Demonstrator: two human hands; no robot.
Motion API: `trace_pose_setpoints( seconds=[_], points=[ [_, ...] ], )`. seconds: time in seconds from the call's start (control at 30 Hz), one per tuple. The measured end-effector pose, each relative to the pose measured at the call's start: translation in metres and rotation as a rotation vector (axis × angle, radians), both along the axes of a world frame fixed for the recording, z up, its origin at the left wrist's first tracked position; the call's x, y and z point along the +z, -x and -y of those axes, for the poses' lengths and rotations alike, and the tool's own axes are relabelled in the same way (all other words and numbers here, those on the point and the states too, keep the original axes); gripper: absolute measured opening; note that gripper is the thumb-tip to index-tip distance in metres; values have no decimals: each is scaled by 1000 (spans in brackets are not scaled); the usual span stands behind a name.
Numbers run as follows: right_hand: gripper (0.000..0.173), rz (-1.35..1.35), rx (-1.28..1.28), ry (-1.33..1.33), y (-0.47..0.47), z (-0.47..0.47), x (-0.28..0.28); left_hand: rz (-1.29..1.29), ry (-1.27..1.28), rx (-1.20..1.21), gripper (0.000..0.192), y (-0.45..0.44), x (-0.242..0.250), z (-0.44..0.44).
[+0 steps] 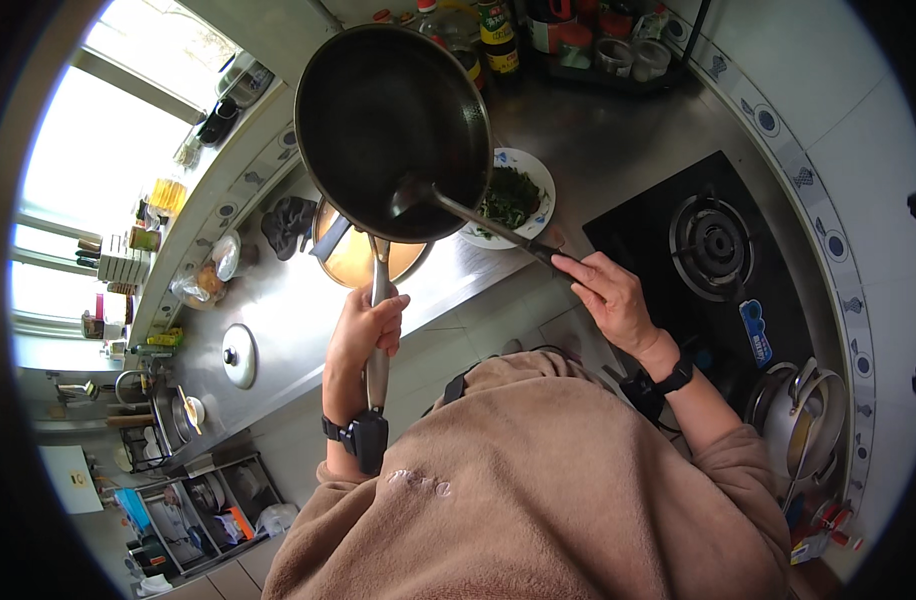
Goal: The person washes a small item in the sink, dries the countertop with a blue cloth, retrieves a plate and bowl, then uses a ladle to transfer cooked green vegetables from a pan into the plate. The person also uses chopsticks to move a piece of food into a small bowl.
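Note:
My left hand (368, 330) grips the metal handle of a dark wok (390, 112), which is raised above the steel counter. In my right hand (611, 300) is the dark grip of a metal ladle or spatula (473, 217); its head rests in or over the lower part of the wok. Partly behind the wok, a white plate (545, 176) with a blue pattern holds cooked leafy greens (512, 199). Under the wok's lower edge lies a round, tan-coloured lid or pan (353, 259), its far part hidden.
A black gas hob (717, 236) lies at right, with a metal pot (795, 420) at its near end. Bottles (497, 37) and a rack of seasoning jars (615, 56) stand at the back. On the left counter are a white lid (239, 356), a dark cloth (287, 225) and a bowl with chopsticks (194, 411).

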State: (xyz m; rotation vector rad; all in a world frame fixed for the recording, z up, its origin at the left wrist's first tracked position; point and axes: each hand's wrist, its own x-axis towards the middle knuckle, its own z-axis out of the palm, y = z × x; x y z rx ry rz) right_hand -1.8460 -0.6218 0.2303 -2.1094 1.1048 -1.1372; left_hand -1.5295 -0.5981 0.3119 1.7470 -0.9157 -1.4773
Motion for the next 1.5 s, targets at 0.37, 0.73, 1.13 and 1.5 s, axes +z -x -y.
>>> trace_pose_setpoints(
  seconds=[0.37, 0.73, 1.13, 1.5],
  points=[
    [46, -471, -219, 365, 42, 8, -18, 32, -4, -15, 15, 0, 1, 3],
    [44, -140, -217, 252, -23, 63, -12, 32, -13, -16, 12, 5, 10, -8],
    [49, -320, -222, 185, 53, -14, -14, 123, 37, -22, 16, -4, 8, -4],
    [45, -155, -100, 71, 14, -18, -2, 122, 42, -7, 16, -6, 9, -11]
  ],
)
